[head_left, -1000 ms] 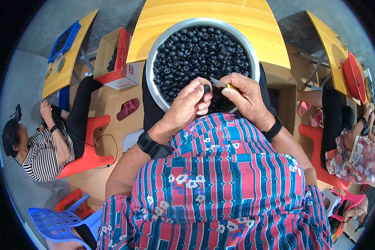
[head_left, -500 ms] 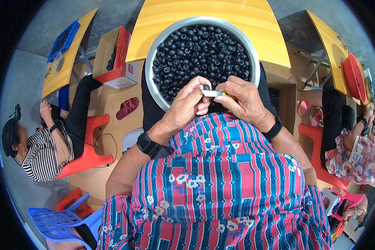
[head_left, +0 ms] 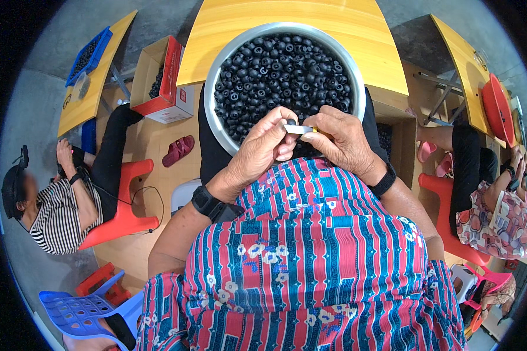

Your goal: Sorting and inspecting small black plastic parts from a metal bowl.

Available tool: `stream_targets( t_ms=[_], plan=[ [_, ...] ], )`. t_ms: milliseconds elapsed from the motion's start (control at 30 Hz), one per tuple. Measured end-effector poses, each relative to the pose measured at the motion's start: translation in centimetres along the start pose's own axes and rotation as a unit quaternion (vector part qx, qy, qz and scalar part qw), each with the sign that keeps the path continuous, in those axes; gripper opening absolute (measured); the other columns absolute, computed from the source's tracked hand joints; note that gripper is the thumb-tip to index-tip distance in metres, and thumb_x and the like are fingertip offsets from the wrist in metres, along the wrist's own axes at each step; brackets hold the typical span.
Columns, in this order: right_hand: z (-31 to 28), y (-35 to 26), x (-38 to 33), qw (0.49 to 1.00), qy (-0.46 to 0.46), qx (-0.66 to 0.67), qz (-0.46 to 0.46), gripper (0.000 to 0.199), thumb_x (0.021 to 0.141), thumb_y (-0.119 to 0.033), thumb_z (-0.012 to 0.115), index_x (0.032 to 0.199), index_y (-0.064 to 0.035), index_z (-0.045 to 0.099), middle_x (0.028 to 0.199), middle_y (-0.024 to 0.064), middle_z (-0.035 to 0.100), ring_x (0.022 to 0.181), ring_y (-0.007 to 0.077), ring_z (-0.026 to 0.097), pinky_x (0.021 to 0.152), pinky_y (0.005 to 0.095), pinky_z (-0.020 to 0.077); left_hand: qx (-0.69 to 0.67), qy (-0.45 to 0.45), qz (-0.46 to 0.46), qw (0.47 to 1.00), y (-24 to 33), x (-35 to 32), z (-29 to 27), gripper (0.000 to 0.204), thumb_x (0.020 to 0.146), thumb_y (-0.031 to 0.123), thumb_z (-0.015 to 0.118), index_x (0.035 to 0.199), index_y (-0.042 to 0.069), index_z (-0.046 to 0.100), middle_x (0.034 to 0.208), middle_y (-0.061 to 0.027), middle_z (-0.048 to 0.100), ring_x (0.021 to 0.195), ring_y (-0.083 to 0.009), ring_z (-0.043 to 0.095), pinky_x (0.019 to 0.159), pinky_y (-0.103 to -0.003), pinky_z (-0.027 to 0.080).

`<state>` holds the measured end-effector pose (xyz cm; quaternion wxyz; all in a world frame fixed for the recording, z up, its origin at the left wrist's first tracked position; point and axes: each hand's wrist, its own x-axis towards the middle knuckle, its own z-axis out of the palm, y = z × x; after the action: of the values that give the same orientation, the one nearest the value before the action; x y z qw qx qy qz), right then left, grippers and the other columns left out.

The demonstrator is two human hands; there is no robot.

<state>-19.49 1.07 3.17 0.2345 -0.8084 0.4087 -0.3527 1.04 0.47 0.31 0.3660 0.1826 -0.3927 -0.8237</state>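
Observation:
A wide metal basin (head_left: 211, 88) in front of me holds a heap of small round black pieces (head_left: 275, 73), many with a hole in the top. Over its near edge, my left hand (head_left: 262, 142) pinches one black piece (head_left: 291, 121) between thumb and fingertips. My right hand (head_left: 346, 142) is closed on a small knife (head_left: 298, 130) with a yellow handle, mostly hidden by the fingers. The knife's short flat blade points left, against or just in front of the held piece. Exact contact between blade and piece cannot be made out.
A yellow table (head_left: 298, 10) stands behind the basin. To the left are a red-and-white carton (head_left: 168, 102), a slipper (head_left: 178, 151) and a seated person (head_left: 70, 210). Another person (head_left: 495, 216) sits at the right, near a table with a red basin (head_left: 498, 108).
The blade has risen very slightly and covers a little more of the black piece. Both hands otherwise keep their places and grips.

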Motion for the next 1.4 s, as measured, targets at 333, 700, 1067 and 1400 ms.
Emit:
stream_targets(
  t_ms=[333,700,1067,1400],
  plan=[
    [0.1,0.0,0.0,1.000,0.002,-0.003,0.002,0.021,0.083,-0.024,0.069,0.088,-0.0048,0.065,0.074,0.0107,0.057,0.068,0.0295,0.060,0.060,0.0385,0.0476,-0.008,0.007,0.012,1.000,-0.1,0.0,0.1,0.025,0.103,0.031,0.041,0.108,0.007,0.047,0.082,0.0014,0.042,0.066,-0.0038,0.038,0.057,-0.017,0.035],
    [0.1,0.3,0.0,1.000,-0.002,-0.001,-0.007,0.021,0.082,-0.024,0.069,0.088,-0.0046,0.065,0.074,0.0110,0.057,0.068,0.0296,0.060,0.060,0.0389,0.0475,0.005,0.007,0.009,1.000,0.0,0.0,0.1,0.025,0.104,0.031,0.041,0.107,0.007,0.047,0.081,0.0017,0.042,0.066,-0.0037,0.038,0.057,-0.017,0.035],
    [0.2,0.3,0.1,1.000,-0.008,0.008,-0.004,0.020,0.083,-0.024,0.068,0.087,-0.0039,0.065,0.074,0.0123,0.058,0.070,0.0318,0.060,0.061,0.0399,0.0475,0.002,-0.010,-0.002,1.000,-0.2,0.2,-0.5,0.027,0.103,0.033,0.042,0.109,0.006,0.046,0.081,0.0020,0.040,0.067,-0.0063,0.037,0.059,-0.020,0.032],
    [0.4,1.1,0.3,0.986,0.103,0.091,0.093,0.018,0.086,-0.015,0.066,0.088,0.0024,0.066,0.081,0.0160,0.064,0.074,0.0275,0.062,0.069,0.0346,0.0488,-0.029,0.022,-0.013,0.999,0.1,0.0,0.2,0.026,0.102,0.032,0.043,0.105,0.007,0.047,0.081,0.0021,0.041,0.067,-0.0059,0.037,0.059,-0.020,0.034]
  ],
)
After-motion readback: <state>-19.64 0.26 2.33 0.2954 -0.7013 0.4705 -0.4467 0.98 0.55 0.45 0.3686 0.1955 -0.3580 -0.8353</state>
